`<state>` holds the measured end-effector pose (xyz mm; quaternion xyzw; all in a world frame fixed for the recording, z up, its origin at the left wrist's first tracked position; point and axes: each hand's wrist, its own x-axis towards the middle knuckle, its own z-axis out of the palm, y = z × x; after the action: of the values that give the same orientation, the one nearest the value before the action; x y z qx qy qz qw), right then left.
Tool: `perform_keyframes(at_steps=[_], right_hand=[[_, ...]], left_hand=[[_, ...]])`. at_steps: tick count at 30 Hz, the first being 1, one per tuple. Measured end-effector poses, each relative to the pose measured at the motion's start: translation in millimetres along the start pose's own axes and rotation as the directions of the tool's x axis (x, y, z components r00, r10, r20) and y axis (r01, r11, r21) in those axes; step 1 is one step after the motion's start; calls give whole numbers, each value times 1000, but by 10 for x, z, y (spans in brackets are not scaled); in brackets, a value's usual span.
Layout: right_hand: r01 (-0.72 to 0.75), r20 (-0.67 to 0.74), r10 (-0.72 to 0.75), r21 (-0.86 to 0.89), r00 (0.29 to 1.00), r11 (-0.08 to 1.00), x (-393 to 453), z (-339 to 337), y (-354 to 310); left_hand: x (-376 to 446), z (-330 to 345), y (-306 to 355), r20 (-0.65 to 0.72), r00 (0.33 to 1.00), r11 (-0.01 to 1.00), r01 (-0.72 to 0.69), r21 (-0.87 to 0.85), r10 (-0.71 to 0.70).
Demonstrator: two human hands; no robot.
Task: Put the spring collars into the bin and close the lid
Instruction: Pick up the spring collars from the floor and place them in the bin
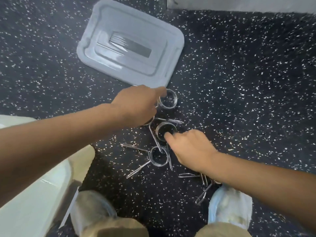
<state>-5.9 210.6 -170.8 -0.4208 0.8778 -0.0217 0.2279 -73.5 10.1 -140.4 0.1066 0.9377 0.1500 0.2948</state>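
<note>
Both knees frame the speckled floor (239,82), collars scattered between. Left hand (140,105) reaches to the far spring collar (168,99), fingers curled at its rim, grip hidden. Right hand (189,147) pokes a finger into the middle collar (165,131), right beside it. Lid (130,43) lies just beyond; pale bin (34,185) waits at left.

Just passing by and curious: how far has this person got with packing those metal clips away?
Barely started. The grey lid lies off on the speckled floor. Both hands are reaching into the scattered spring collars: the left hand at the farthest collar, the right hand at the middle collar. Another collar lies untouched nearby. All collecting and closing the lid remain.
</note>
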Motion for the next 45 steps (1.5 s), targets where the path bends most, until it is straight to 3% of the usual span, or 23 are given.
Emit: perform_keyframes(at_steps=[4,9,13,16,20,24,26,28,30,31,34,39,41,43,45], right_hand=[[28,-15,-28,0,999,1000,51,70,77],[166,-42,-167,-27,985,986,74,72,176],[264,-35,-267,-64,963,962,61,104,234],[307,-56,-310,-54,949,950,6,91,256],[274,-68,-271,38,960,961,-99,-9,280],[70,23,-82,326,996,943,-222,-138,287],[-100,82,68,512,994,853,-290,-191,255],[-250,167,187,699,968,670,-317,-232,180],[-291,185,270,855,945,429,-316,-321,121],[-264,161,284,888,945,377,-299,-385,101],[-188,104,263,928,959,321,-249,-604,79],[-366,413,221,903,883,-224,-94,-855,-2],[-375,463,175,846,869,-379,-44,-980,-67],[-387,466,140,840,874,-381,-13,-1120,-150],[-419,467,148,867,872,-271,18,-1243,-237]], left_hand=[[201,46,-31,40,994,956,-108,272,101],[311,22,-106,100,959,821,-280,498,266],[323,-52,-159,110,929,772,-355,527,353],[278,-157,-172,35,902,770,-388,506,431],[126,-389,-105,32,949,797,-281,535,313],[-164,-567,-72,-48,980,839,-141,525,195],[-383,-614,-80,-144,979,883,-58,465,141],[-635,-632,-114,-255,962,932,4,362,95],[-857,-595,-166,-332,942,967,34,253,53],[-959,-562,-195,-372,928,979,50,196,27],[-1193,-447,-263,-454,886,993,118,22,-95],[-1520,-356,-344,-466,842,958,187,-216,-270],[-1643,-346,-377,-469,820,934,205,-293,-328],[-1803,-331,-426,-452,799,898,235,-372,-396],[-2008,-306,-496,-447,761,854,265,-447,-470]])
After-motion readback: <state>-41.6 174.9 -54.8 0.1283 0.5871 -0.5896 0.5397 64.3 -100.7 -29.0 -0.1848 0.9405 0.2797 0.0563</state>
